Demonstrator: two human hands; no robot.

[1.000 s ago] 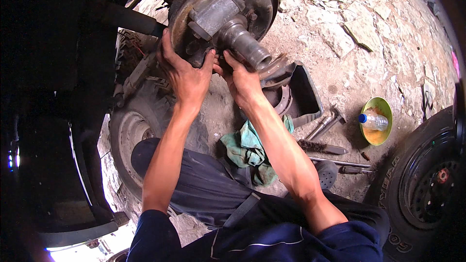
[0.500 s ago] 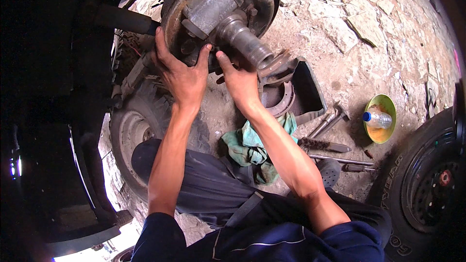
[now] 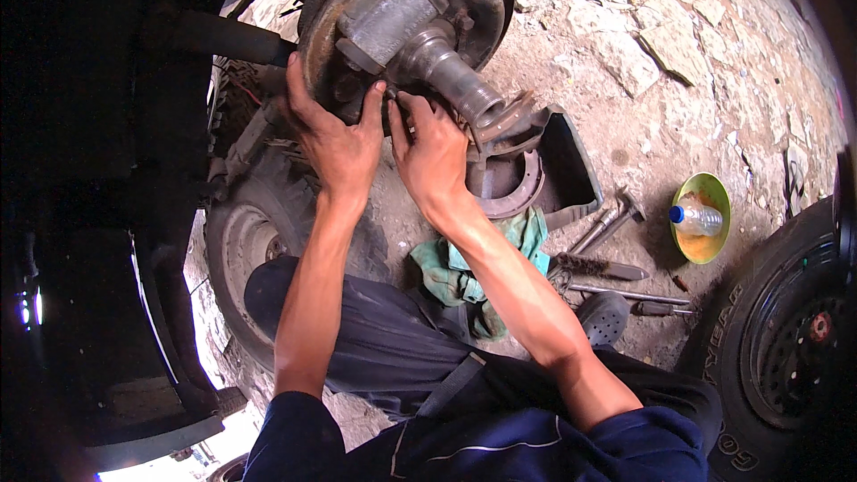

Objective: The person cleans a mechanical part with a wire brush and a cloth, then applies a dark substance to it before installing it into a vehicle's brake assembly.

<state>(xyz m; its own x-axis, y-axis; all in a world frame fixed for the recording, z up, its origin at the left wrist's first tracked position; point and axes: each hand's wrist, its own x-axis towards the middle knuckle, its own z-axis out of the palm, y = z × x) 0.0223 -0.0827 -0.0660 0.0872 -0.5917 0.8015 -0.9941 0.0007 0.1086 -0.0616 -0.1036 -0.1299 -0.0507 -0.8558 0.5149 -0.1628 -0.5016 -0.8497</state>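
Note:
A round, dark brake backing plate (image 3: 491, 0) stands at the top centre, with a grey metal housing (image 3: 393, 18) and a threaded spindle (image 3: 455, 76) jutting toward the lower right. My left hand (image 3: 339, 152) grips the plate's lower left rim; its thumb presses near a small dark part below the housing, and some fingers are hidden behind the plate. Beside that thumb, my right hand (image 3: 431, 152) has its fingers curled together at the same small part, too small to name. Curved brake shoes (image 3: 527, 192) lie under the spindle, by and in a dark open tray (image 3: 576, 161).
A green rag (image 3: 437, 272) lies below my right forearm. Nearby are a hammer (image 3: 611, 223), a wire brush (image 3: 607, 266) and a screwdriver (image 3: 661, 309). A green bowl (image 3: 721, 214) holds a plastic bottle (image 3: 696, 220). Tyres stand at right (image 3: 741, 339) and left (image 3: 237, 250).
My right hand has shifted slightly left and up, its fingers now curled closer to my left thumb. My left hand has stayed on the plate's rim.

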